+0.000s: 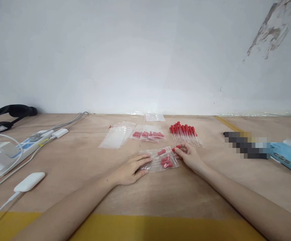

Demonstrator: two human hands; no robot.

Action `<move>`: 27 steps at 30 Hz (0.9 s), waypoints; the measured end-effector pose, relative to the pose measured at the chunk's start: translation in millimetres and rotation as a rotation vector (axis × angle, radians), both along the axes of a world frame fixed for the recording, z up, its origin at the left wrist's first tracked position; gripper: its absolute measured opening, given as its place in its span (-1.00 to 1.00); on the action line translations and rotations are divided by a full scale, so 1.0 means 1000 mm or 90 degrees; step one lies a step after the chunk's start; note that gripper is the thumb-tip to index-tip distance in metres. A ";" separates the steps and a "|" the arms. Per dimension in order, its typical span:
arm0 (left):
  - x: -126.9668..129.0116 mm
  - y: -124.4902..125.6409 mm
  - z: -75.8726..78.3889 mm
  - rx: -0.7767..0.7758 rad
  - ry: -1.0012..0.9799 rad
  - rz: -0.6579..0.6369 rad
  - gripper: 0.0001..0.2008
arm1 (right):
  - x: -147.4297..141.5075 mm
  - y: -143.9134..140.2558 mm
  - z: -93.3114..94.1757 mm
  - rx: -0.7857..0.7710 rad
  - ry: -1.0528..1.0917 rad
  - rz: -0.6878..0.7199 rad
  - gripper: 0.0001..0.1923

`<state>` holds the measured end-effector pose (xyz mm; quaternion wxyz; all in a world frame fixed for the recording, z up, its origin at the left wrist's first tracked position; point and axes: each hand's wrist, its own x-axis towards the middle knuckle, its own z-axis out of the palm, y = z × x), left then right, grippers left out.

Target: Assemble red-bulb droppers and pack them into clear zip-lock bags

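A clear zip bag [155, 164] lies in front of me with several red-bulbed droppers [166, 160] inside, bulbs toward the right end. Across the bag's left end, my left hand [131, 169] rests with its fingers stretched out and thumb apart. At the right end, my right hand [188, 155] pinches a dropper [176, 147] by its red bulb. The bulb points left at the bag's edge; whether its tip has entered the bag I cannot tell. Just behind my right hand lies a pile of loose droppers [184, 130], red bulbs facing the wall.
Filled dropper bags [149, 134] overlap behind my hands, beside a stack of flat clear bags [117, 135]. Another bag [155, 117] lies by the wall. A power strip [27, 149] with cables and a white case [30, 181] are left; a blue packet [287, 155] is right.
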<state>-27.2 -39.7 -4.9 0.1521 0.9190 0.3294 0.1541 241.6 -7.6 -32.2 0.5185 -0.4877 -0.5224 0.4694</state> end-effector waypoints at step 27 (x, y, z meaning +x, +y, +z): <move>0.002 -0.001 0.001 0.023 0.012 -0.015 -0.56 | -0.010 0.006 0.019 -0.116 -0.194 0.182 -0.75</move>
